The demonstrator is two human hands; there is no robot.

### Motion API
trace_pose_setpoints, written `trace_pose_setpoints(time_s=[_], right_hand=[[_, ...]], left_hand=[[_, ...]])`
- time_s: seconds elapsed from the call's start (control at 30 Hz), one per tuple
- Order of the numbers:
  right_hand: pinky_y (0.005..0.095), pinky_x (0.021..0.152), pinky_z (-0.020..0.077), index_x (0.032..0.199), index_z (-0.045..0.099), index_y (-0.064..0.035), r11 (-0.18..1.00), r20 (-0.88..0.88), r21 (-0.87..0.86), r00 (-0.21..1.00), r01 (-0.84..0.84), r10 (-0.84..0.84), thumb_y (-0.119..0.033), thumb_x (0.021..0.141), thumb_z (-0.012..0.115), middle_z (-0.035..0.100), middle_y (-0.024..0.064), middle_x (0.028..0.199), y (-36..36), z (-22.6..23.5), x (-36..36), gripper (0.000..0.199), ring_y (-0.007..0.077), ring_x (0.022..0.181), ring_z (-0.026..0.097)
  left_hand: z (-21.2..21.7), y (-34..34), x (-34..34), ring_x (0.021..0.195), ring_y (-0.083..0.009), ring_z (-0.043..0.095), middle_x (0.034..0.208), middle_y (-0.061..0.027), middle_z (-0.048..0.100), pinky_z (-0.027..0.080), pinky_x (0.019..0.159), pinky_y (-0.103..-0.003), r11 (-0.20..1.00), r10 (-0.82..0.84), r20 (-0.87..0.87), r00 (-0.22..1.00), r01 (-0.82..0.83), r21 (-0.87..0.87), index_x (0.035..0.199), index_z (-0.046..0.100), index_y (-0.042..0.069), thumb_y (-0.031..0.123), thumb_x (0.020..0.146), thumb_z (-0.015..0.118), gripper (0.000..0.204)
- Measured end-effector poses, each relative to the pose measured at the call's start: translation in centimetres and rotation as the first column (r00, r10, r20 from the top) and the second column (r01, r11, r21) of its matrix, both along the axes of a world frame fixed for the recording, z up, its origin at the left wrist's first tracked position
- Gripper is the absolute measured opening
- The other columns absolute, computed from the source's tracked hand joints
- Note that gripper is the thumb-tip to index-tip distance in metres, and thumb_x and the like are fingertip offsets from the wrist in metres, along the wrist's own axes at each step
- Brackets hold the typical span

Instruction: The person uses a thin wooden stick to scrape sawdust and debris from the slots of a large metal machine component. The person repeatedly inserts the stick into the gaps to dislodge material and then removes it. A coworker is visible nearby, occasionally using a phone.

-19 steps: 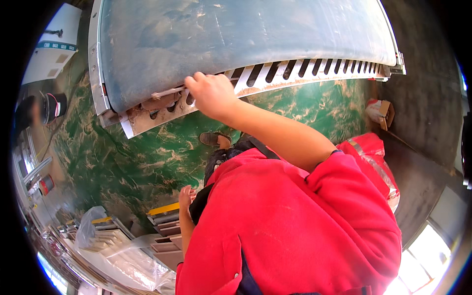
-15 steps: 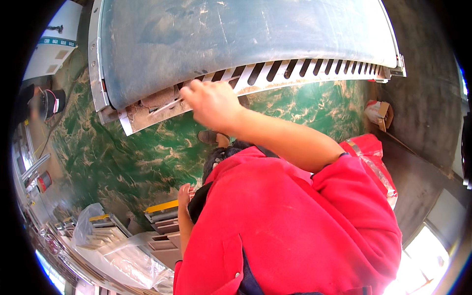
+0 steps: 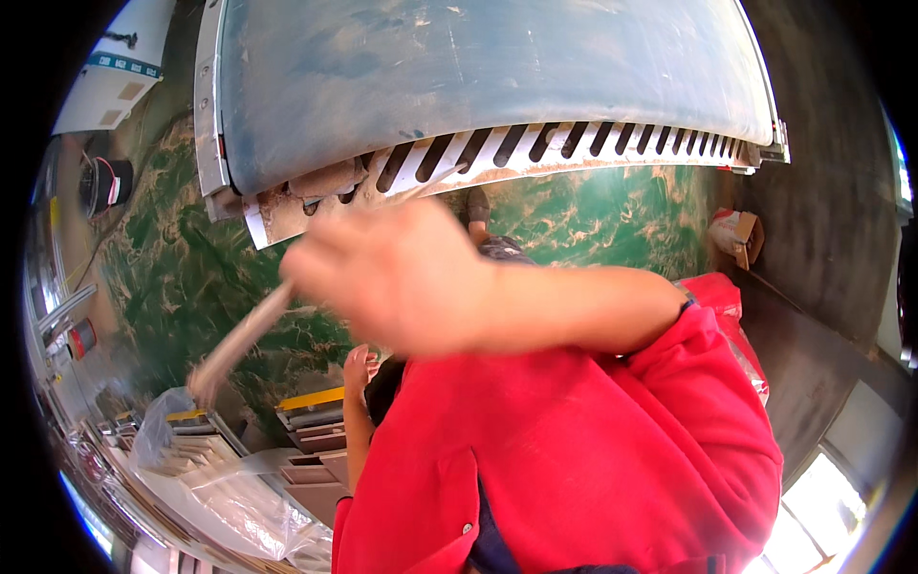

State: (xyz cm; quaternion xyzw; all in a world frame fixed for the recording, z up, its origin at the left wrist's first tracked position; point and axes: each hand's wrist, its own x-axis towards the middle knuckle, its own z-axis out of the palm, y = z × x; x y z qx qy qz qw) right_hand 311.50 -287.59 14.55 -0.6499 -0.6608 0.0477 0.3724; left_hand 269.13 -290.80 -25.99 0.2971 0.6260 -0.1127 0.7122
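Note:
My right hand (image 3: 387, 273), blurred by motion, is closed round a pale brown stick (image 3: 244, 335) that slants down to the left over the floor. A thin pale rod (image 3: 440, 182) shows beyond the hand, against the slotted plate; I cannot tell if it is the same stick. The white slotted metal plate (image 3: 497, 151) runs along the front end of a wide blue-grey belt (image 3: 478, 67). Brown dust (image 3: 287, 212) lies on the plate's left end, beside a brownish block (image 3: 330, 180). My left hand (image 3: 359, 368) hangs low by my body, fingers loosely apart, holding nothing visible.
The green floor (image 3: 220, 287) is streaked with sawdust-like dirt. Stacked boards (image 3: 206, 454) under clear plastic stand at lower left. A dark bucket (image 3: 105, 187) is at far left, a cardboard box (image 3: 746, 239) at right. A red bag (image 3: 717, 292) lies by my right arm.
My right hand has pulled back from the plate, down toward me, with the stick swinging steeper and now over the floor. The left hand stays low.

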Motion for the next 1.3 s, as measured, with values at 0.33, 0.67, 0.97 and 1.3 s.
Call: trace_pose_setpoints(time_s=[0.33, 0.67, 0.97, 1.3], right_hand=[[0.0407, 0.059, 0.0499, 0.088, 0.058, -0.0105, 0.93, 0.176, -0.325, 0.977, 0.172, -0.119, -0.006, 0.071, 0.058, 0.06, 0.0071, 0.081, 0.9, -9.6, 5.2, 0.017, 0.029, 0.074, 0.063], [0.0381, 0.059, 0.0522, 0.084, 0.06, -0.0064, 0.787, 0.39, -0.463, 0.891, 0.409, -0.233, -0.011, 0.075, 0.059, 0.064, 0.0111, 0.078, -1.2, -19.2, 6.2, 0.01, 0.0272, 0.07, 0.068], [0.0378, 0.059, 0.0522, 0.085, 0.061, -0.0069, 0.805, 0.388, -0.47, 0.904, 0.363, -0.18, -0.012, 0.075, 0.058, 0.065, 0.011, 0.081, -1.8, -17.4, 5.9, 0.012, 0.0268, 0.071, 0.068], [0.0385, 0.06, 0.0518, 0.096, 0.059, -0.0079, 0.797, 0.409, -0.476, 0.896, 0.372, -0.174, -0.012, 0.077, 0.057, 0.063, 0.0094, 0.086, -0.8, -18.5, 6.3, 0.019, 0.0267, 0.075, 0.067]], left_hand=[[-0.1, -1.7, 0.2, 0.069, -0.0213, 0.063, 0.091, -0.0102, 0.065, 0.049, 0.057, -0.032, 0.994, -0.006, -0.048, 0.999, 0.011, 0.107, 0.118, 0.054, 0.008, 0.034, 0.089, 0.058, 0.039], [-1.7, -3.1, -1.9, 0.07, -0.0199, 0.063, 0.093, -0.0107, 0.065, 0.048, 0.059, -0.031, 0.98, -0.084, 0.013, 0.996, 0.081, 0.184, 0.119, 0.054, 0.008, 0.037, 0.089, 0.056, 0.041], [-0.4, -2.5, -0.9, 0.065, -0.0187, 0.06, 0.092, -0.0093, 0.065, 0.047, 0.057, -0.032, 0.993, -0.036, -0.057, 0.998, 0.042, 0.109, 0.119, 0.053, 0.009, 0.038, 0.089, 0.056, 0.042], [-1.5, -3.2, -1.5, 0.067, -0.0177, 0.06, 0.095, -0.0089, 0.065, 0.046, 0.058, -0.031, 0.983, -0.104, -0.01, 0.995, 0.104, 0.148, 0.121, 0.053, 0.008, 0.037, 0.091, 0.054, 0.042]])
